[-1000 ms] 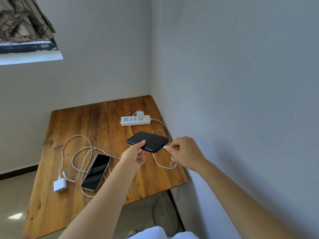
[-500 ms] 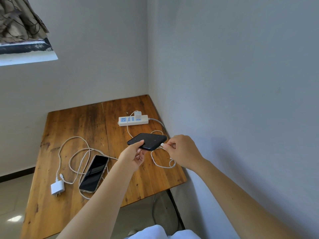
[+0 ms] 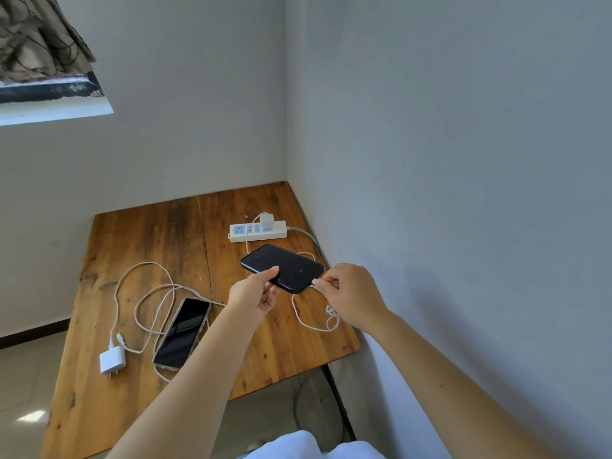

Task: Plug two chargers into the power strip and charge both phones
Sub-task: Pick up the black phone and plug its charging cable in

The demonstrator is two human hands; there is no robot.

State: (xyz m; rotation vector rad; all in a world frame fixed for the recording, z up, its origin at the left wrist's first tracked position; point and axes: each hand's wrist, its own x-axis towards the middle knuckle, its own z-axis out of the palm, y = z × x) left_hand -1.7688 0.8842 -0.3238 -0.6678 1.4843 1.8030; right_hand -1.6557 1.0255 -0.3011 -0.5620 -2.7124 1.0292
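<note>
Wooden tabletop (image 3: 139, 233) in wall corner | power strip (image 3: 257, 230), loose charger (image 3: 112, 360) | left hand (image 3: 253, 293) grips black phone (image 3: 281, 268) | right hand (image 3: 351, 296) pinches cable plug (image 3: 314, 282)

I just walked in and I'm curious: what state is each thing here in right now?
Black phone: held above the table, cable end at its edge.
Left hand: gripping the black phone.
Right hand: pinching the cable plug.
Power strip: one charger plugged in.
Second charger: unplugged, lying on the table.
Second phone: flat, screen dark.
</note>
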